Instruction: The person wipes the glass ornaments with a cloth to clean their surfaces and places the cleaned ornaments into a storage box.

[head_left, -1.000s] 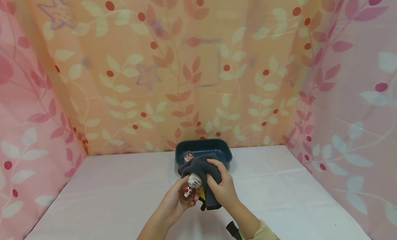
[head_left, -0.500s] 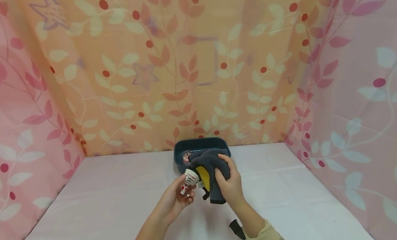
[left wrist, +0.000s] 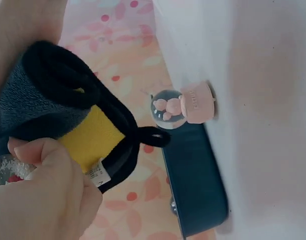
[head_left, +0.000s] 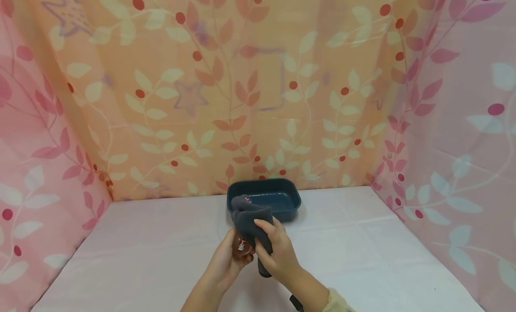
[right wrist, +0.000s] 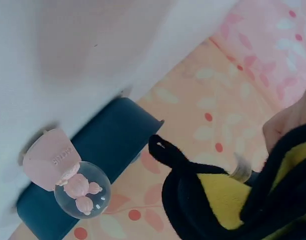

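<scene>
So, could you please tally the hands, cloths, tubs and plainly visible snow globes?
Snow globes: 2 (held globe, pink globe)
Hands: 2 (left hand, right hand)
Cloths: 1 (grey-and-yellow cloth)
Tubs: 1 (dark blue tub)
Total: 6
Not counted: rounded shape at tub's rim, mostly hidden.

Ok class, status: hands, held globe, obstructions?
Left hand gripping snow globe. Right hand holding grey cloth, partly hiding it. Pink globe upright beside blue tub.

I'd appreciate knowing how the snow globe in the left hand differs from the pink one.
The held globe is in the left hand; the pink globe stands on the table. The held globe shows a red-and-white figure; the pink globe, pink shapes. The held globe's base is hidden; the pink globe's shows. Both have clear round domes.
</scene>
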Demonstrator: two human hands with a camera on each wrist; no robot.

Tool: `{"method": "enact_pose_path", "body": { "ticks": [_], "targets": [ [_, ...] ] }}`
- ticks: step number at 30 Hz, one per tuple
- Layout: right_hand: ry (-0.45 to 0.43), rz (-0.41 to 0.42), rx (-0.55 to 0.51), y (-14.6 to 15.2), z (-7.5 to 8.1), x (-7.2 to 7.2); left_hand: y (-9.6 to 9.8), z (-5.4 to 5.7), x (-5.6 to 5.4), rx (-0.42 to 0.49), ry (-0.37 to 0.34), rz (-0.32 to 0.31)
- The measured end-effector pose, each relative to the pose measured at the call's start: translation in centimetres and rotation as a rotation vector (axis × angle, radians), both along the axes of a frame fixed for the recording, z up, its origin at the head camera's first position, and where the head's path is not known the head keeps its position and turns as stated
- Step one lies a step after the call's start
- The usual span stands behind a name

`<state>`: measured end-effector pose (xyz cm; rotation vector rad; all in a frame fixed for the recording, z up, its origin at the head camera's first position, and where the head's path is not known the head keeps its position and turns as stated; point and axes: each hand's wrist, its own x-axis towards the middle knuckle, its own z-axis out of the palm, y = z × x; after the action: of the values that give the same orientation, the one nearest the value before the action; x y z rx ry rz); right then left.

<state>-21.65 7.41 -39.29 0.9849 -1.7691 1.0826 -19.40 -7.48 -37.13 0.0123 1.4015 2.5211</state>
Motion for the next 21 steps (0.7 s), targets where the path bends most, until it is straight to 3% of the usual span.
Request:
{"method": "enact_pose_path", "body": {
  "ticks": [4, 7, 16, 21],
  "targets": [
    [-0.024, -0.018, -0.036, -0.3, -0.1, -0.4, 0.0, 0.0, 0.0, -0.039, 0.006, 0.016],
    [-0.097, -0.007, -0.097, -0.3, -0.2, -0.6, -0.1, -0.2, -0.1, -0.055, 0.006, 0.003],
    [-0.532, 0.065, -0.233, 0.4, 0.6, -1.1, -0.5, -0.4, -0.3, -0.058, -0.041, -0.015],
    [-0.678, 0.072, -0.337, 1.6, 1.8, -1.4, -0.9, -0.4, -0.1, -0.054, -0.040, -0.017]
  ]
}}
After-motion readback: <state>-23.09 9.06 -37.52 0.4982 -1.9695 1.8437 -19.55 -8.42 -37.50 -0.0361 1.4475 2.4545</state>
